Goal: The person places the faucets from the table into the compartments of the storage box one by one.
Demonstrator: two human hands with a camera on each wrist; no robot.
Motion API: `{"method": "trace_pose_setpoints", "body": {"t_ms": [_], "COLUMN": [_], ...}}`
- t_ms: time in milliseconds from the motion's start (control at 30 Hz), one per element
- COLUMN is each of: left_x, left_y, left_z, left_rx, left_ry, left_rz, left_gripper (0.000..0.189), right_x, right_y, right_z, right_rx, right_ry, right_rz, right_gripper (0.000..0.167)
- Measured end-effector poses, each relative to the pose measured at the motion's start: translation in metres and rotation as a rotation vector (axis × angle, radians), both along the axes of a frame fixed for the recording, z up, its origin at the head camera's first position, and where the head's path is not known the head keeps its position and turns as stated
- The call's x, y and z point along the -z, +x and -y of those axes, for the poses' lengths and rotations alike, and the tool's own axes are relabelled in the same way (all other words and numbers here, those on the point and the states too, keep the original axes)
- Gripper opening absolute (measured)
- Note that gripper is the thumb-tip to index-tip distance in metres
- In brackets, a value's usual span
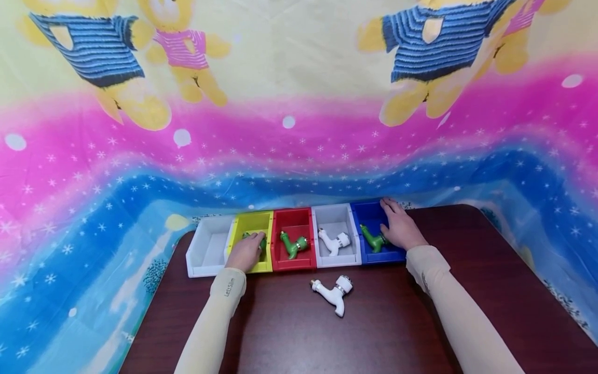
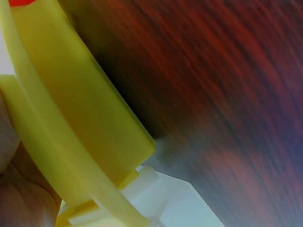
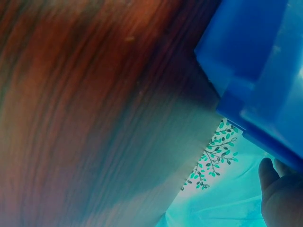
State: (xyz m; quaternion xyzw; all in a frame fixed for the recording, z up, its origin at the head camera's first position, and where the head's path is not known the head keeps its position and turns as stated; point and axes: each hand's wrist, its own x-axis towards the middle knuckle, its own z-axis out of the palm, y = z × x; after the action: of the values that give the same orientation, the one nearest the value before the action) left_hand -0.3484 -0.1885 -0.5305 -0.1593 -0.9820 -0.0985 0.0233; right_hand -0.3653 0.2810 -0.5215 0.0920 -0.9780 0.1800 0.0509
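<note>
Five joined bins stand in a row: white [image 1: 198,249], yellow [image 1: 268,221], red [image 1: 293,218], greyish white [image 1: 331,213] and blue [image 1: 366,210]. My left hand [image 1: 246,253] reaches into the yellow bin, fingers bent over a green faucet [image 1: 262,243] that they mostly hide. My right hand [image 1: 403,227] rests on the blue bin's right side, fingers stretched toward its back corner, thumb near the green faucet [image 1: 372,239] inside. Another green faucet [image 1: 293,245] lies in the red bin, a white faucet [image 1: 334,242] in the greyish bin. One more white faucet [image 1: 334,295] lies on the table before the bins.
The dark wooden table [image 1: 289,337] has a rounded far right corner. A printed cloth [image 1: 289,150] with bears and snowflakes hangs close behind the bins and round the table's sides. The white bin at the left end holds nothing.
</note>
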Motion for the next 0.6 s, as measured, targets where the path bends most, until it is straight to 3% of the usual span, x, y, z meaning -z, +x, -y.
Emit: {"method": "trace_pose_setpoints", "body": {"t_ms": [233,600], "left_x": [0.0011,-0.0015], "left_y": [-0.0012,-0.0017], "left_z": [0.0008,-0.0014], "left_rx": [0.003,-0.033], "left_ry": [-0.008,-0.006], "left_rz": [0.002,0.063], "left_gripper": [0.048,0.05], "right_x": [-0.0002,-0.0001], "right_y": [0.0002,-0.0009], "right_z": [-0.0002,-0.001], "right_rx": [-0.001,-0.003], "right_ry": [-0.003,0.0], "right_rz": [0.007,0.007], "right_gripper": [0.079,0.079]}}
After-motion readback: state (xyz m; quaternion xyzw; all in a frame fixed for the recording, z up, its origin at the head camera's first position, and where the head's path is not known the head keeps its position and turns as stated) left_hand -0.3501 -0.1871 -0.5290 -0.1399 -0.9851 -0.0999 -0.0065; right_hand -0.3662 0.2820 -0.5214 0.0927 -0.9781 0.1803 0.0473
